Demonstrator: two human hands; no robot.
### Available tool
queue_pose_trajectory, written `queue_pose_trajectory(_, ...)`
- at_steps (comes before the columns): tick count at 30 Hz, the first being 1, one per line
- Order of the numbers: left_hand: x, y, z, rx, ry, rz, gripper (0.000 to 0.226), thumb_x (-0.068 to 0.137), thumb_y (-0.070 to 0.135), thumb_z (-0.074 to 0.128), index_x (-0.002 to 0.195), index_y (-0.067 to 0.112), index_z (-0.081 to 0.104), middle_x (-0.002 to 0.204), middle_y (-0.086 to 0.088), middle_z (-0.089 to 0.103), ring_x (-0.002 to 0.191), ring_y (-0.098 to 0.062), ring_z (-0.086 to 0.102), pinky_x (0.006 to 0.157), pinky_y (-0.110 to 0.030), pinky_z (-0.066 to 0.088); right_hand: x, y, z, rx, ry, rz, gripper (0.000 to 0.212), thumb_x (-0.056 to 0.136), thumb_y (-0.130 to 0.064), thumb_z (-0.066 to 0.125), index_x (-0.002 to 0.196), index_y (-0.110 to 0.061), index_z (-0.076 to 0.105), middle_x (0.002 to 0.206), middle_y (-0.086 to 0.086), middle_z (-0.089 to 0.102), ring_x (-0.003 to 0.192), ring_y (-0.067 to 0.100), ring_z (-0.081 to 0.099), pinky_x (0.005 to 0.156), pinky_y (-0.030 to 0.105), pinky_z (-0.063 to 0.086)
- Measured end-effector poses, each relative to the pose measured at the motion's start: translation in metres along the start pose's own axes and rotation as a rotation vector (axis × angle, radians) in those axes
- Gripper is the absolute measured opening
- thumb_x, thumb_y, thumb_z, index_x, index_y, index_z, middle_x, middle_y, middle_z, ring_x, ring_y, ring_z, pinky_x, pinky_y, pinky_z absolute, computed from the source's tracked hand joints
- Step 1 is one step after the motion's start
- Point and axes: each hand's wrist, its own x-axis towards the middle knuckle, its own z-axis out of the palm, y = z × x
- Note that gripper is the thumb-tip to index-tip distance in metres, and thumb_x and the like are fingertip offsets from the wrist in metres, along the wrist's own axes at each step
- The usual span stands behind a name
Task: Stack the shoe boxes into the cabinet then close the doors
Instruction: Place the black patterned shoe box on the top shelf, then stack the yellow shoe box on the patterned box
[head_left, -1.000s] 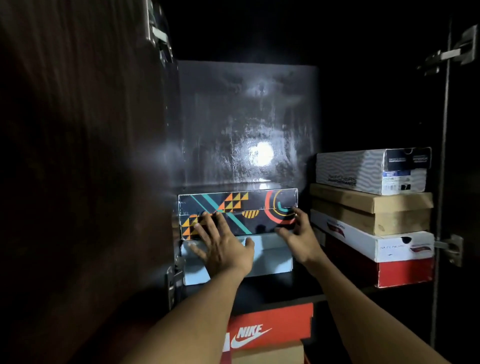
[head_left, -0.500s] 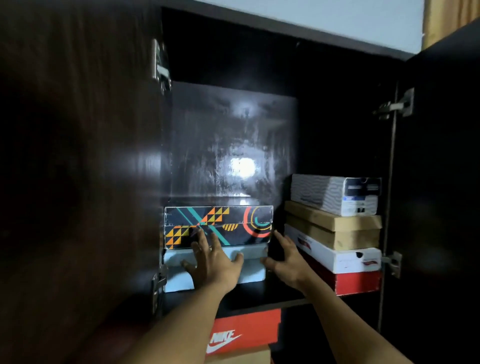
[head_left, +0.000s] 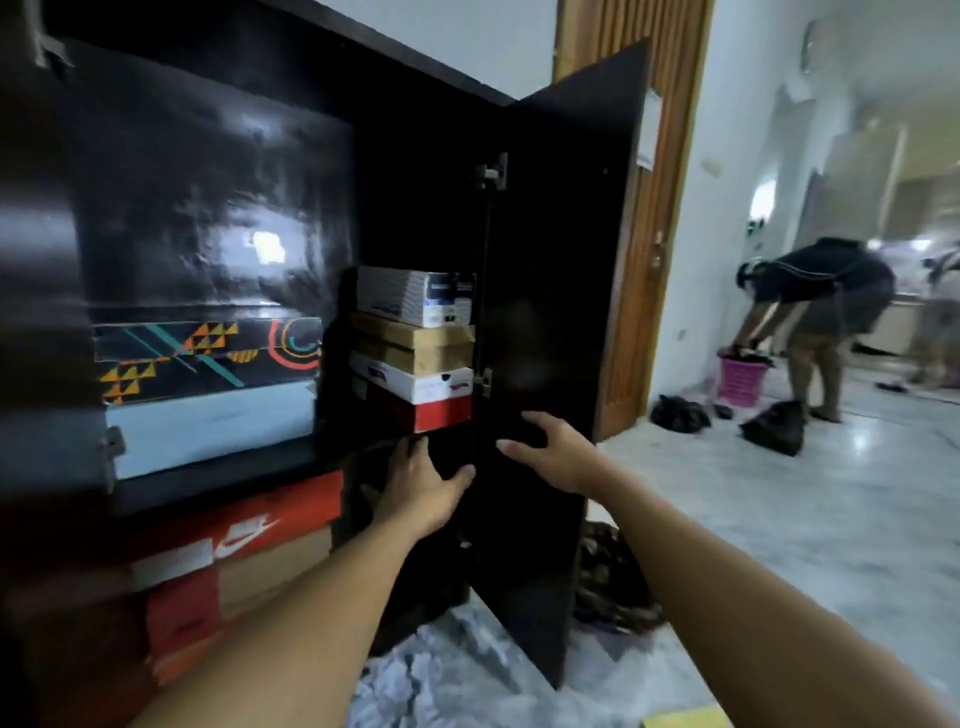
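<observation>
The dark, glossy cabinet (head_left: 311, 83) stands with both doors open: the right door (head_left: 561, 260) swings out towards the room and the left door (head_left: 36, 260) fills the near left edge. On the shelf (head_left: 218, 475) a black box with a geometric print (head_left: 208, 353) lies on a pale blue box (head_left: 208, 431); beside them is a stack of four, a wavy white box (head_left: 410, 296) on a plain cardboard box (head_left: 415, 345), a white box (head_left: 410, 382) and a red box (head_left: 421, 410). Below the shelf sits a red Nike box (head_left: 244, 525) on more cartons. The left hand (head_left: 421, 488) reaches with fingers spread into the dark space under the stack, holding nothing. The right hand (head_left: 550, 452) hangs before the right door's inner face, fingers loosely bent around nothing; whether it touches the panel I cannot tell. Crumpled pale sheeting (head_left: 441, 670) and a mottled brown cloth (head_left: 608, 587) lie at the door's foot. Farther off on the polished marble floor (head_left: 779, 545), another person (head_left: 821, 296) bends over a pink slatted basket (head_left: 743, 382) near dark bags (head_left: 774, 428).
</observation>
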Motion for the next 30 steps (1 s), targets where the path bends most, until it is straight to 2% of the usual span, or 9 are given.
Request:
queue_pose_trajectory(3, -0.035, 0.035, 0.045, -0.016, -0.148, 0.053, 0.089, 0.086, 0.07, 0.052, 0.156, 0.025, 0.021, 0.166, 0.0, 0.011, 0.151, -0.024, 0.02, 0.119, -0.061, 0.01, -0.043, 0.03, -0.045, -0.117, 0.062, 0.123, 0.084, 0.087, -0.056, 0.068, 0.153, -0.014, 0.035, 0.155, 0.009, 0.041, 0.14, 0.026, 0.043, 0.106, 0.033, 0.04)
queue_pose_trajectory(8, -0.09, 0.06, 0.117, -0.181, -0.4, 0.195, 0.091, 0.089, 0.066, 0.055, 0.158, 0.022, 0.015, 0.166, 0.0, 0.007, 0.151, -0.026, 0.018, 0.119, -0.058, 0.012, -0.115, 0.075, -0.1, -0.224, 0.12, 0.351, 0.084, 0.089, -0.056, 0.065, 0.155, -0.016, 0.031, 0.16, 0.01, 0.032, 0.142, 0.029, 0.039, 0.112, 0.042, 0.039)
queue_pose_trajectory(10, -0.1, 0.063, 0.14, -0.236, -0.511, 0.229, 0.09, 0.089, 0.06, 0.06, 0.157, 0.017, 0.019, 0.164, -0.004, 0.017, 0.147, -0.027, 0.027, 0.116, -0.047, 0.024, -0.143, 0.093, -0.116, -0.272, 0.136, 0.444, 0.085, 0.088, -0.057, 0.065, 0.155, -0.017, 0.031, 0.16, 0.01, 0.032, 0.139, 0.031, 0.043, 0.11, 0.043, 0.04)
queue_pose_trajectory(12, -0.102, 0.073, 0.155, -0.296, -0.598, 0.247, 0.085, 0.087, 0.056, 0.066, 0.152, 0.014, 0.03, 0.156, -0.009, 0.035, 0.138, -0.03, 0.04, 0.103, -0.038, 0.042, -0.171, 0.108, -0.129, -0.316, 0.16, 0.509, 0.084, 0.089, -0.056, 0.065, 0.155, -0.016, 0.032, 0.159, 0.012, 0.034, 0.135, 0.032, 0.046, 0.109, 0.041, 0.041)
queue_pose_trajectory(16, -0.107, 0.098, 0.18, -0.28, -0.657, 0.325, 0.064, 0.088, 0.056, 0.065, 0.135, 0.017, 0.044, 0.135, -0.009, 0.046, 0.114, -0.024, 0.047, 0.092, -0.032, 0.039, -0.215, 0.142, -0.149, -0.368, 0.182, 0.634, 0.086, 0.088, -0.057, 0.065, 0.154, -0.014, 0.032, 0.157, 0.014, 0.037, 0.138, 0.031, 0.044, 0.112, 0.043, 0.037)
queue_pose_trajectory(20, -0.117, 0.115, 0.219, -0.203, -0.733, 0.422, 0.095, 0.085, 0.062, 0.064, 0.157, 0.016, 0.022, 0.162, -0.009, 0.023, 0.145, -0.029, 0.031, 0.115, -0.043, 0.034, -0.241, 0.178, -0.162, -0.381, 0.185, 0.741, 0.09, 0.084, -0.062, 0.065, 0.154, -0.016, 0.032, 0.158, 0.012, 0.035, 0.14, 0.031, 0.042, 0.115, 0.046, 0.036)
queue_pose_trajectory(22, -0.122, 0.121, 0.24, -0.122, -0.765, 0.479, 0.1, 0.083, 0.067, 0.063, 0.158, 0.019, 0.017, 0.164, -0.006, 0.019, 0.149, -0.028, 0.026, 0.117, -0.048, 0.03, -0.25, 0.197, -0.165, -0.369, 0.19, 0.777, 0.088, 0.086, -0.059, 0.066, 0.154, -0.015, 0.032, 0.157, 0.013, 0.037, 0.136, 0.031, 0.047, 0.114, 0.043, 0.038)
queue_pose_trajectory(26, -0.132, 0.125, 0.281, 0.094, -0.776, 0.603, 0.106, 0.08, 0.072, 0.059, 0.158, 0.017, 0.012, 0.166, -0.004, 0.015, 0.151, -0.025, 0.019, 0.118, -0.049, 0.027, -0.264, 0.246, -0.17, -0.357, 0.178, 0.822, 0.086, 0.088, -0.056, 0.066, 0.154, -0.013, 0.033, 0.157, 0.014, 0.038, 0.14, 0.031, 0.042, 0.11, 0.039, 0.036)
queue_pose_trajectory(30, -0.134, 0.128, 0.319, 0.182, -0.809, 0.601, 0.107, 0.081, 0.072, 0.059, 0.158, 0.017, 0.011, 0.167, -0.005, 0.009, 0.153, -0.023, 0.009, 0.12, -0.049, 0.023, -0.277, 0.293, -0.179, -0.268, 0.183, 0.882, 0.086, 0.088, -0.055, 0.067, 0.154, -0.014, 0.032, 0.156, 0.014, 0.038, 0.139, 0.032, 0.043, 0.108, 0.039, 0.038)
